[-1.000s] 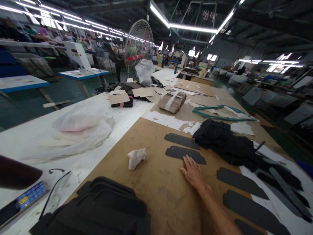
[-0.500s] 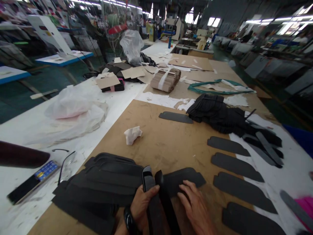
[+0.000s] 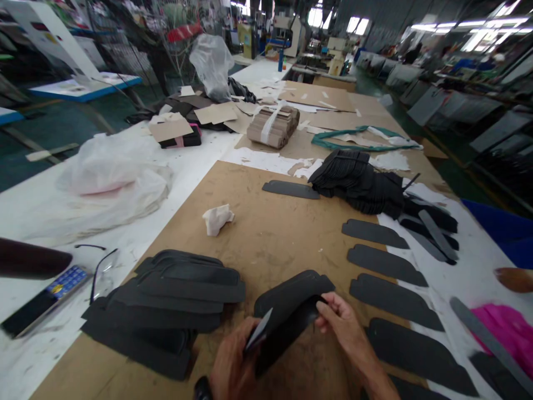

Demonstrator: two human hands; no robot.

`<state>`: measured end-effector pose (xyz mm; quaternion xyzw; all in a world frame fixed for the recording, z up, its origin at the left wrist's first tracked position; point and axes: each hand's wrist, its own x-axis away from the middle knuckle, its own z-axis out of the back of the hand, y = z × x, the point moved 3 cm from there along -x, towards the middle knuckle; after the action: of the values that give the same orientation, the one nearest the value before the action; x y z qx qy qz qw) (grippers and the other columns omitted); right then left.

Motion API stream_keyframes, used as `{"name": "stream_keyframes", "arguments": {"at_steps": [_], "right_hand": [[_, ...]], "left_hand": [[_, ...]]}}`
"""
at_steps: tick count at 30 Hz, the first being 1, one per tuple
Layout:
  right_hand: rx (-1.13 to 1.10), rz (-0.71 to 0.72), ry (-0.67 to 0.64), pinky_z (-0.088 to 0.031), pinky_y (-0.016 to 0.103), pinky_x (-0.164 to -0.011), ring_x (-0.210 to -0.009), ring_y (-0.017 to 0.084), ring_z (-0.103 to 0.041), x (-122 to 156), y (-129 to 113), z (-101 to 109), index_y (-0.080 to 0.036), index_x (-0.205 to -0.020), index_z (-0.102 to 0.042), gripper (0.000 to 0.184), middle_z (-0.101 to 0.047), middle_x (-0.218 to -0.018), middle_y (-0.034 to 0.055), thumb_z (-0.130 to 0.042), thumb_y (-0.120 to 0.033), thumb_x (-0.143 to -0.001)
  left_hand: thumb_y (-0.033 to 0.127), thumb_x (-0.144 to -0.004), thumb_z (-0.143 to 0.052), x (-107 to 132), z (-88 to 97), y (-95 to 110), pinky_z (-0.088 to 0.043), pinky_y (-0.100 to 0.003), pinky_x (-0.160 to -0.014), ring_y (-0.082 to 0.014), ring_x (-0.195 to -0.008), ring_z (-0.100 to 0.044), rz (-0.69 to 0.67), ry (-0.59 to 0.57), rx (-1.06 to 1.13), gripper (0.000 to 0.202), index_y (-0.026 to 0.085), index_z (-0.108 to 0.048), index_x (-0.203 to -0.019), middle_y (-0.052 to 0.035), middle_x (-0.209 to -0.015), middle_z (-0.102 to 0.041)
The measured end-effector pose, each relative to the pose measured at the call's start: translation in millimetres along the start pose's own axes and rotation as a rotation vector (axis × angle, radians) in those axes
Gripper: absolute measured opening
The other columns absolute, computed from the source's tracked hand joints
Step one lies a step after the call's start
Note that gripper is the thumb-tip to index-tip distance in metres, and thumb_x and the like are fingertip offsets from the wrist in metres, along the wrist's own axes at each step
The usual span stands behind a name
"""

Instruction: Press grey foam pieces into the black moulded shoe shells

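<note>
My left hand (image 3: 230,364) and my right hand (image 3: 346,328) both grip a thin black strip piece (image 3: 287,328) at the near edge of the brown board (image 3: 266,239). The left fingers wrap one end, the right fingers pinch the other. Under it lies another dark grey cut piece (image 3: 291,291). A stack of the same dark pieces (image 3: 170,303) sits just left of my hands. Several single pieces (image 3: 385,264) lie in a column to the right.
A crumpled white rag (image 3: 217,218) lies mid-board. A black pile of stacked strips (image 3: 358,180) sits behind, a taped cardboard bundle (image 3: 272,126) farther back. A plastic bag (image 3: 110,178), a calculator (image 3: 45,297) and glasses (image 3: 102,264) lie left. Something pink (image 3: 506,330) lies right.
My right hand pulled back from the far piece to the near edge. Both hands took up a black strip piece, now turned flatter between them. The view tilted down.
</note>
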<state>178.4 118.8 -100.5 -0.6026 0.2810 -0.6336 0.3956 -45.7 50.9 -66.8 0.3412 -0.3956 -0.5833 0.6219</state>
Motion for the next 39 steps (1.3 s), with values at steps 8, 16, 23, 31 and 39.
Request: {"name": "stream_keyframes", "arguments": {"at_steps": [8, 16, 23, 31, 39], "right_hand": [[-0.502, -0.008, 0.241, -0.048, 0.014, -0.049, -0.051, 0.005, -0.055, -27, -3, 31, -0.018, -0.088, -0.050, 0.050, -0.055, -0.062, -0.0081, -0.081, -0.035, -0.052], [-0.398, -0.035, 0.217, -0.050, 0.016, -0.049, -0.052, 0.007, -0.057, -26, 0, 33, -0.017, -0.088, -0.049, 0.052, -0.057, -0.062, -0.0071, -0.080, -0.039, -0.052], [-0.310, -0.033, 0.173, -0.048, 0.016, -0.056, -0.055, 0.006, -0.057, -16, 23, 38, -0.017, -0.089, -0.048, 0.046, -0.058, -0.063, -0.0061, -0.073, -0.045, -0.063], [-0.339, -0.039, 0.207, -0.049, 0.017, -0.058, -0.057, 0.007, -0.058, -6, 23, 44, -0.017, -0.089, -0.047, 0.045, -0.058, -0.065, -0.0058, -0.073, -0.043, -0.063], [-0.368, -0.075, 0.319, -0.051, 0.021, -0.053, -0.054, 0.011, -0.060, 4, 32, 46, -0.016, -0.090, -0.045, 0.052, -0.059, -0.060, -0.0044, -0.076, -0.043, -0.058]], "left_hand": [[0.038, -0.081, -0.049, 30, -46.3, -13, -0.048, -0.027, -0.071, -0.0183, -0.078, -0.058, -0.476, -0.122, -0.526, 0.034, 0.019, -0.052, -0.108, -0.0062, -0.094, -0.064], [0.013, -0.087, -0.034, 3, -81.1, -23, -0.033, -0.032, -0.096, -0.0204, -0.121, -0.036, -0.470, -0.125, -0.889, 0.045, 0.019, -0.039, -0.131, -0.0023, -0.136, -0.041], [0.017, -0.089, -0.036, -2, -84.5, -39, -0.030, -0.036, -0.100, -0.0189, -0.114, -0.041, -0.403, -0.310, -0.752, 0.047, 0.022, -0.032, -0.135, -0.0010, -0.131, -0.047], [0.017, -0.090, -0.036, -27, -76.5, -27, -0.033, -0.038, -0.096, -0.0194, -0.108, -0.046, -0.414, -0.412, -0.703, 0.035, 0.024, -0.049, -0.122, -0.0015, -0.127, -0.051], [0.020, -0.092, -0.036, -48, -61.0, -17, -0.033, -0.037, -0.096, -0.0167, -0.109, -0.048, -0.530, -0.469, -0.676, 0.029, 0.027, -0.055, -0.113, 0.0008, -0.123, -0.055]]}}
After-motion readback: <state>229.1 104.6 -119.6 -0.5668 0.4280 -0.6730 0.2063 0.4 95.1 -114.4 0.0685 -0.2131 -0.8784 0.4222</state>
